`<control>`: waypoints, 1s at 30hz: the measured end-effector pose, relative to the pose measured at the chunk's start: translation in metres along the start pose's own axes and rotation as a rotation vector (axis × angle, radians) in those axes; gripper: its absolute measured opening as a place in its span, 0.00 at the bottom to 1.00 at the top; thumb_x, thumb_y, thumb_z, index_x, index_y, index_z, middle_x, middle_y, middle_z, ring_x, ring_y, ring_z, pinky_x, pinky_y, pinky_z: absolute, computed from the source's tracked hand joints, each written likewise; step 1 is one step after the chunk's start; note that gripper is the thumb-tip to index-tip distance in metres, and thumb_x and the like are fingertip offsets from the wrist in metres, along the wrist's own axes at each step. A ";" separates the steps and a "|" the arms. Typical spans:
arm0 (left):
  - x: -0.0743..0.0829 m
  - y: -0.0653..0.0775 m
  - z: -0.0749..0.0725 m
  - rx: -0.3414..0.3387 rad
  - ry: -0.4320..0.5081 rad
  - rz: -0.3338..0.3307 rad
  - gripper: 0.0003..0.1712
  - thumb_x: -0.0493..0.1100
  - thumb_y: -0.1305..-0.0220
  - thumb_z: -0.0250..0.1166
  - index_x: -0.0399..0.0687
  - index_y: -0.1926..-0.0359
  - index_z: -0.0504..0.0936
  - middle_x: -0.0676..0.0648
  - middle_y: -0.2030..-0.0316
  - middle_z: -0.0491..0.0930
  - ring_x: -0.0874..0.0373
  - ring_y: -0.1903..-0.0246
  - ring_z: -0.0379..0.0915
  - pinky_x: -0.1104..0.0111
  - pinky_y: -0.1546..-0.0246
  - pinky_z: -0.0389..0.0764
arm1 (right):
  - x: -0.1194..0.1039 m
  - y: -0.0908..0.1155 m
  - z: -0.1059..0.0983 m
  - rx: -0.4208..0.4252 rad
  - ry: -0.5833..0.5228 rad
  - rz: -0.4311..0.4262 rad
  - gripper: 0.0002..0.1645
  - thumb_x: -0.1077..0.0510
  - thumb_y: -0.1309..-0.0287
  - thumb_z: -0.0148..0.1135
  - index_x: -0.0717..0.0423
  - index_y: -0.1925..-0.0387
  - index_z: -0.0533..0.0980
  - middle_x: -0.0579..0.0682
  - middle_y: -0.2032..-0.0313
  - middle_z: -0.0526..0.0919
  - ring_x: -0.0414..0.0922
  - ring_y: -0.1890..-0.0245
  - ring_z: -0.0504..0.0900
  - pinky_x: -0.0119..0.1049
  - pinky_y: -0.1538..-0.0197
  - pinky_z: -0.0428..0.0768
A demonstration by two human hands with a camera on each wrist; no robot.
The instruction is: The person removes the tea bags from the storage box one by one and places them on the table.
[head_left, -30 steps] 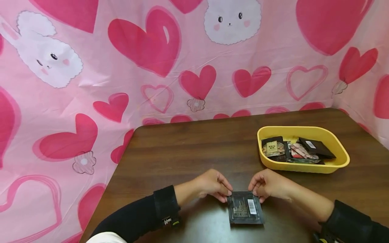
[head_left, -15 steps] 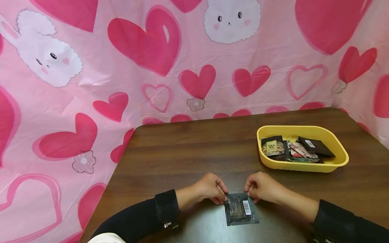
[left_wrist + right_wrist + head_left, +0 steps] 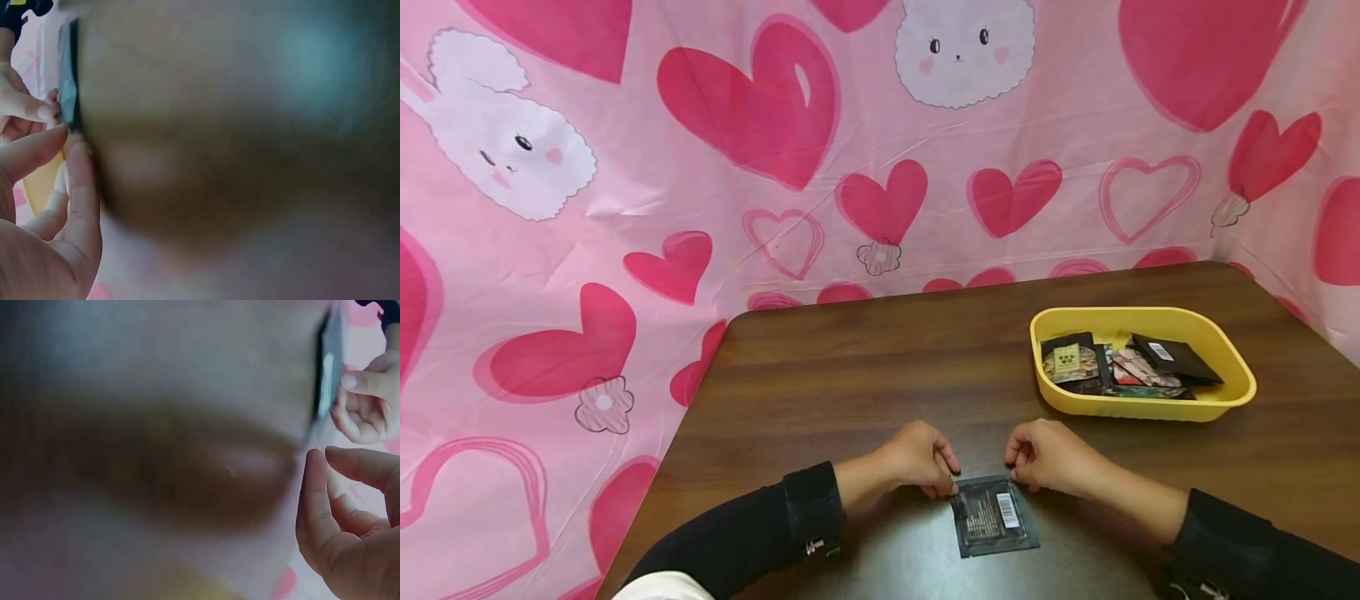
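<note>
A flat black packet [image 3: 988,515], with a white barcode label and small print, lies low over the table near its front. My left hand [image 3: 917,460] pinches its far left corner between thumb and forefinger. At the far right corner, my right hand [image 3: 1048,456] holds the edge with thumb and fingertips, the other fingers curled. The left wrist view shows the packet [image 3: 69,75] edge-on, its end right at the fingertips. In the right wrist view, its thin edge [image 3: 325,369] ends by the right thumb and forefinger.
A yellow tray [image 3: 1120,408] with several dark and picture-printed packets [image 3: 1071,362] stands at the right, beyond my right hand. The brown wooden table [image 3: 850,367] meets a pink heart-patterned cloth [image 3: 715,183] behind and at the left.
Both hands and the packet have shifted slightly left. The packet has turned a little, and its far edge now slants. The tray's contents look the same.
</note>
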State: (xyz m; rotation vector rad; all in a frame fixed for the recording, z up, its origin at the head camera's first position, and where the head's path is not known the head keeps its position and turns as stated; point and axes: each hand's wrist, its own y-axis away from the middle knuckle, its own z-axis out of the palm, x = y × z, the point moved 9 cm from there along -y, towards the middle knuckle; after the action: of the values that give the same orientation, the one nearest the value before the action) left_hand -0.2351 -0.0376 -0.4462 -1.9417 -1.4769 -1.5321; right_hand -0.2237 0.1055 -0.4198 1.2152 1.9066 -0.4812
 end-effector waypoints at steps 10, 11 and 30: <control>0.080 -0.045 -0.015 0.050 -0.172 0.144 0.09 0.35 0.52 0.74 0.41 0.68 0.86 0.53 0.78 0.83 0.54 0.76 0.82 0.72 0.75 0.80 | -0.009 0.010 -0.113 0.153 -0.013 0.048 0.10 0.64 0.43 0.62 0.66 0.60 0.76 0.55 0.71 0.79 0.45 0.76 0.77 0.38 0.73 0.82; 0.090 -0.051 -0.012 0.043 -0.195 0.168 0.10 0.36 0.51 0.74 0.41 0.66 0.86 0.54 0.77 0.83 0.55 0.75 0.82 0.73 0.75 0.79 | -0.006 0.012 -0.126 0.163 0.017 0.059 0.11 0.63 0.42 0.62 0.66 0.59 0.76 0.56 0.69 0.79 0.45 0.75 0.77 0.37 0.72 0.82; 0.190 -0.108 0.078 0.065 -0.767 0.638 0.09 0.53 0.45 0.71 0.59 0.65 0.87 0.66 0.73 0.81 0.79 0.72 0.70 0.89 0.70 0.68 | 0.066 0.056 -0.187 0.166 0.323 -0.021 0.12 0.61 0.58 0.75 0.53 0.71 0.78 0.40 0.78 0.74 0.33 0.77 0.69 0.28 0.76 0.71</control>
State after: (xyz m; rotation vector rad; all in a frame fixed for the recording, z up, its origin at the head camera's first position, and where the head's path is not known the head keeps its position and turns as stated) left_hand -0.2928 0.1695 -0.3581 -2.7399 -0.8997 -0.4754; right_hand -0.2678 0.2955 -0.3537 1.4528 2.1873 -0.4851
